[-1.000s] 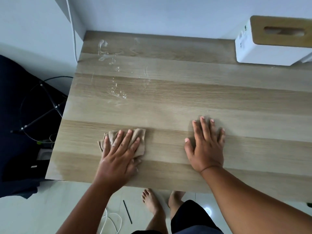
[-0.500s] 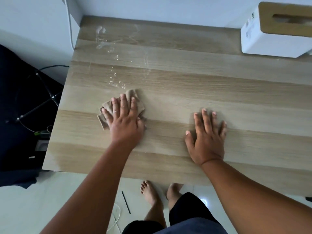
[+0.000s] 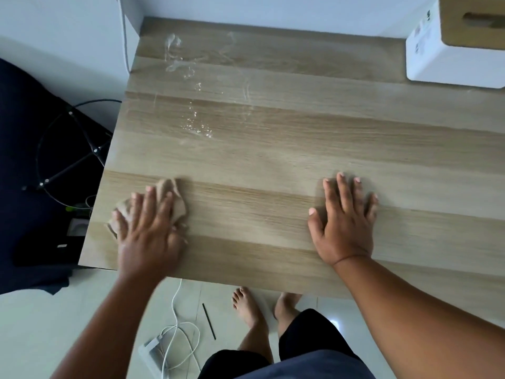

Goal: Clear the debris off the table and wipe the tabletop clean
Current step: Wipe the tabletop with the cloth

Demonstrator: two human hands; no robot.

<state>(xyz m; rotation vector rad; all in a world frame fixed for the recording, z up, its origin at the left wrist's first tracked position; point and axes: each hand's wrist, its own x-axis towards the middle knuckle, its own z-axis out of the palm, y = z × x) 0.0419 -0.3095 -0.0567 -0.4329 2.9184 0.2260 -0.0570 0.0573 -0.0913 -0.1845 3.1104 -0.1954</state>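
A light wooden table (image 3: 273,160) fills the view. My left hand (image 3: 149,233) presses flat on a crumpled beige cloth (image 3: 176,199) near the table's front left corner; the cloth sticks out beyond the fingertips and on the left side. My right hand (image 3: 344,222) lies flat on the bare tabletop at the front right, fingers spread, holding nothing. Wet streaks and droplets (image 3: 196,124) glisten on the far left part of the tabletop, well beyond the cloth.
A white box with a wooden slotted top (image 3: 451,47) stands at the table's far right corner. Left of the table are a dark chair base and cables (image 3: 68,149). On the floor lie a white cable (image 3: 177,332), a thin black stick (image 3: 209,321) and my bare feet.
My left hand pushed the cloth away from the front edge, then drew it back toward the front left corner. My right hand stayed flat in place.
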